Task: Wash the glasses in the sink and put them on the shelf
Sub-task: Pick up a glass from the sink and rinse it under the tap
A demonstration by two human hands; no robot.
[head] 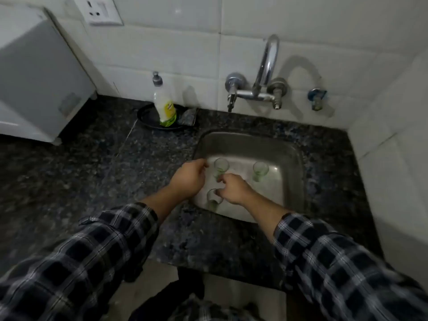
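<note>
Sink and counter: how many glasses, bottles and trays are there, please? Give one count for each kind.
Glasses, all in the sink: 3
Soap bottle: 1
Black tray under the bottle: 1
Total: 5

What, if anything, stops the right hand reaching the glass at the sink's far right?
Probably nothing, so yes: the far-right glass stands upright and alone, and only bare sink floor lies between it and the right hand.
</note>
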